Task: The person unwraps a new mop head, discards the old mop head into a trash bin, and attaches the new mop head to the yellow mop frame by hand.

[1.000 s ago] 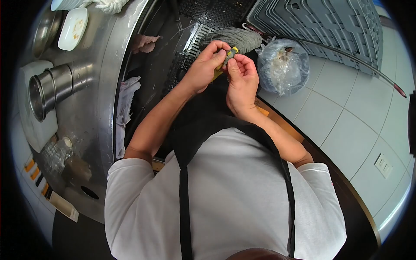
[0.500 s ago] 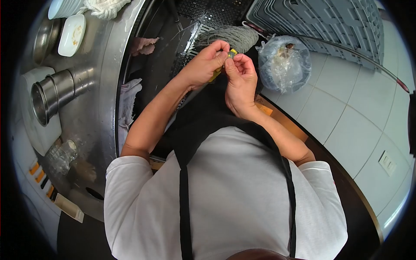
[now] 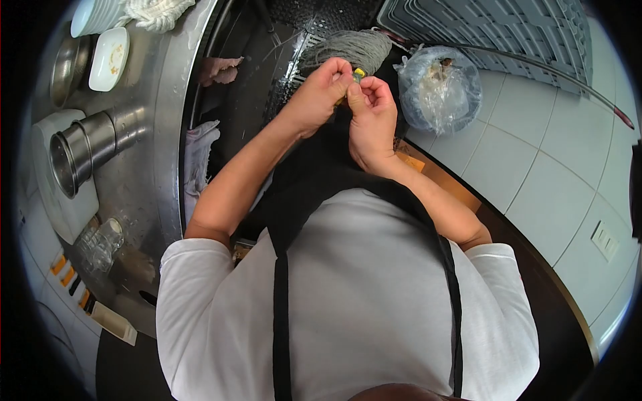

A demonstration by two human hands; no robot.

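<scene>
Yellow-grey item [image 3: 358, 75] pinched by left hand [image 3: 314, 100] and right hand [image 3: 373, 127], fingers [image 3: 378, 87] nearly closed.

The apron [image 3: 301, 194] is black, the shirt [image 3: 368, 267] white, the crates [image 3: 495, 33] grey.

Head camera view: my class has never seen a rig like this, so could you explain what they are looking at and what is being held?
There is no robot here. A person works with bare hands, and one camera worn on the head looks forward and down, so every picture shares that viewpoint.

The left hand and right hand meet fingertip to fingertip, pinching a small yellow-and-grey thing, too small to identify.

On the metal counter, at picture left, are a white dish with food bits, metal containers and clear glassware. A plastic bag sits beyond the right hand.
</scene>
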